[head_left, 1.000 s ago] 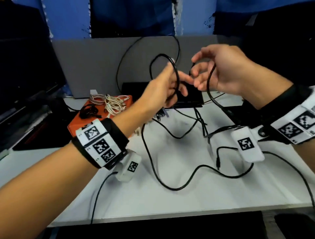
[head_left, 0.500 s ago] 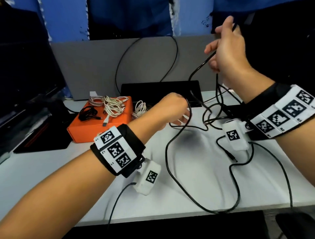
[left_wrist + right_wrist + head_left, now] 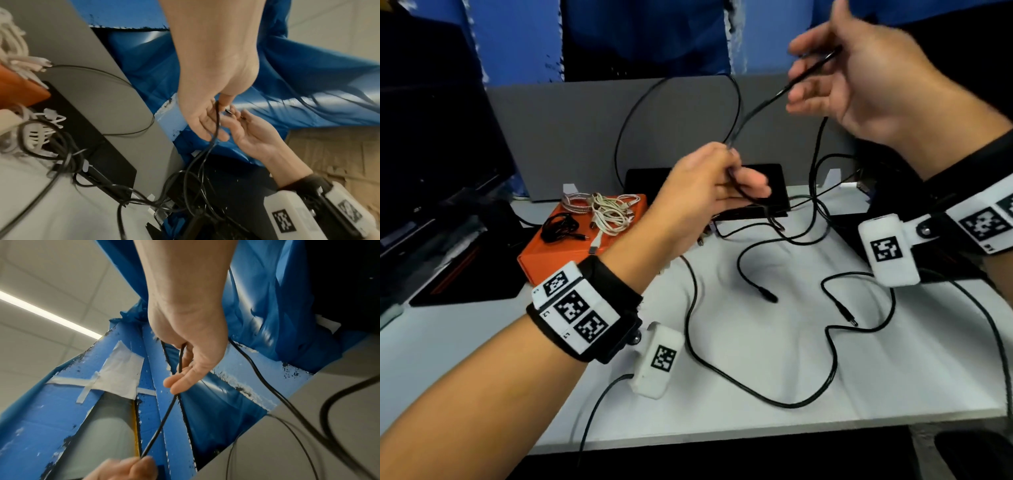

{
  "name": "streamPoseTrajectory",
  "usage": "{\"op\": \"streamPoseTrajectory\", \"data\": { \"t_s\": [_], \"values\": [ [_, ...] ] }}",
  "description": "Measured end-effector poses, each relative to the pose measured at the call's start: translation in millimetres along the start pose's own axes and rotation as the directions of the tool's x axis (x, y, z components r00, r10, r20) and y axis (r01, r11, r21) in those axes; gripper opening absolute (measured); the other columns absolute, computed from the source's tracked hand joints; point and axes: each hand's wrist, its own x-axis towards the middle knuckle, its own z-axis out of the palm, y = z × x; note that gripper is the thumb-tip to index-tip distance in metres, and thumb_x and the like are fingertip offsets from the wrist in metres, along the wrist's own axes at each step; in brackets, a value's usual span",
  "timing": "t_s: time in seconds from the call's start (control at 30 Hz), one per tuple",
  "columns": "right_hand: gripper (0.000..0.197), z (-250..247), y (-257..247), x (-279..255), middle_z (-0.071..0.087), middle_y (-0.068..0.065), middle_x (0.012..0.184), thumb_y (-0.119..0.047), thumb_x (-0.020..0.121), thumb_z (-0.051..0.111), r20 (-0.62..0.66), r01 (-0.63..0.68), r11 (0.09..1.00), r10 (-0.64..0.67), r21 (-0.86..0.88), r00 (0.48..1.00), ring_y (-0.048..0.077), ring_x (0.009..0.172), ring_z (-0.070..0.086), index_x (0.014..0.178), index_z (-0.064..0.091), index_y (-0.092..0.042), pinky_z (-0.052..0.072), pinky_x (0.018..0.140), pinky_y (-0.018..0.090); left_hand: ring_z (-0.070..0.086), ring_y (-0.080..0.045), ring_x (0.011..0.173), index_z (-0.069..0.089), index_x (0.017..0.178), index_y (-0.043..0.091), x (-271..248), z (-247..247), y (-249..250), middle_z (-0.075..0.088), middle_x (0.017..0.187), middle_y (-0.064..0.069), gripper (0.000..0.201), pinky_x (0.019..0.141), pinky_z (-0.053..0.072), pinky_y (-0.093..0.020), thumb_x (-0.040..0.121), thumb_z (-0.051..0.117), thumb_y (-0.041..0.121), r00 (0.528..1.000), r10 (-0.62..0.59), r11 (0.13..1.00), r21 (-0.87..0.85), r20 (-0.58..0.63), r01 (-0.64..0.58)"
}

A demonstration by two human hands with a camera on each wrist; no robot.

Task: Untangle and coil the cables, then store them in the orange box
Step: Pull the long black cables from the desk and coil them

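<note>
1. While both hands hover over it, the white table [image 3: 739,394] sits in front of a grey partition [image 3: 558,137] with blue sheeting [image 3: 524,37] behind.
2. Count: one orange box [image 3: 558,255] with one bundle of white cables [image 3: 607,214] and one small black cable coil [image 3: 561,228] on top. Right of the box, loose black cable [image 3: 753,390] sprawls over the table; can't tell how many.
3. Left hand [image 3: 702,195], just right of the box, pinches the black cable. Right hand [image 3: 859,78], higher and further right, has it running through loosely curled fingers.
</note>
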Motion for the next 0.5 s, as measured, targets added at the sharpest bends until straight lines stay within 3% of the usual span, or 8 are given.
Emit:
{"op": "streamPoseTrajectory", "data": {
  "t_s": [0.1,0.17,0.23,0.3,0.33,0.4,0.43,0.5],
  "values": [
    [0.031,-14,-7,10,0.065,-0.003,0.08,-0.028,0.11,0.033,-0.042,0.096,0.995,-0.095,0.012,0.995,0.013,0.066,0.065,0.104,0.061,-0.015,0.058,0.075,0.032,0.048,-0.018,0.053,0.053,0.086,0.013,-2,-13,4,0.041,0.055,0.001,0.024,0.074,0.052,-0.034,0.108,0.044,0.02,0.995,0.093,0.996,0.014,-0.043,-0.092],
    [0.03,-18,-8,18,0.062,-0.006,0.083,-0.024,0.11,0.03,-0.071,0.165,0.986,-0.165,-0.015,0.984,0.007,0.068,0.063,0.099,0.057,-0.016,0.056,0.079,0.028,0.04,-0.018,0.051,0.05,0.079,0.014,-4,-18,6,0.032,0.054,0.001,0.032,0.073,0.05,-0.034,0.109,0.046,0.026,0.992,0.123,0.98,0.152,0.031,-0.126],
    [0.026,-27,-8,28,0.065,-0.013,0.083,-0.016,0.111,0.028,-0.055,0.204,0.979,-0.205,-0.029,0.977,0.0,0.073,0.064,0.099,0.051,-0.018,0.053,0.085,0.022,0.039,-0.02,0.053,0.042,0.068,0.017,-6,-21,6,0.03,0.053,0.0,0.044,0.077,0.052,-0.043,0.107,0.048,0.035,0.99,0.117,0.948,0.287,0.08,-0.135],
    [0.017,-39,-5,44,0.073,-0.02,0.08,-0.01,0.108,0.034,-0.035,0.229,0.973,-0.229,-0.016,0.973,-0.005,0.082,0.067,0.104,0.048,-0.019,0.052,0.089,0.02,0.034,-0.02,0.052,0.035,0.064,0.021,-10,-22,7,0.028,0.052,0.002,0.049,0.072,0.05,-0.049,0.107,0.049,0.039,0.993,0.115,0.938,0.325,0.029,-0.118],
    [0.015,-44,-3,51,0.074,-0.02,0.083,-0.013,0.109,0.035,-0.032,0.22,0.975,-0.22,-0.007,0.975,-0.005,0.086,0.069,0.106,0.049,-0.018,0.053,0.089,0.021,0.029,-0.019,0.051,0.034,0.064,0.022,-11,-24,10,0.026,0.052,0.003,0.048,0.065,0.045,-0.047,0.107,0.049,0.04,0.992,0.125,0.95,0.291,-0.033,-0.11],
    [0.03,-38,-3,42,0.074,-0.005,0.096,-0.032,0.112,0.032,-0.043,0.086,0.996,-0.087,-0.033,0.995,0.01,0.092,0.075,0.115,0.054,-0.012,0.057,0.087,0.027,0.021,-0.017,0.048,0.033,0.064,0.024,-15,-30,19,0.024,0.053,0.004,0.049,0.054,0.032,-0.038,0.106,0.049,0.044,0.977,0.151,0.98,0.156,-0.154,-0.127],
    [0.044,-30,-2,33,0.073,0.005,0.102,-0.045,0.11,0.032,0.025,-0.023,0.996,0.025,-0.089,0.999,0.019,0.098,0.076,0.122,0.056,-0.009,0.059,0.089,0.035,0.018,-0.018,0.047,0.033,0.063,0.023,-16,-34,25,0.023,0.054,0.004,0.05,0.05,0.024,-0.035,0.106,0.048,0.047,0.967,0.167,0.984,0.093,-0.19,-0.152],
    [0.066,-14,0,8,0.076,0.011,0.109,-0.065,0.102,0.036,0.256,-0.147,0.894,0.274,-0.422,0.927,0.026,0.106,0.074,0.134,0.057,-0.012,0.055,0.098,0.043,0.015,-0.02,0.047,0.033,0.063,0.022,-17,-45,38,0.021,0.057,0.002,0.053,0.047,0.017,-0.032,0.105,0.046,0.05,0.944,0.225,0.974,0.062,-0.242,-0.216]
  ]
}}
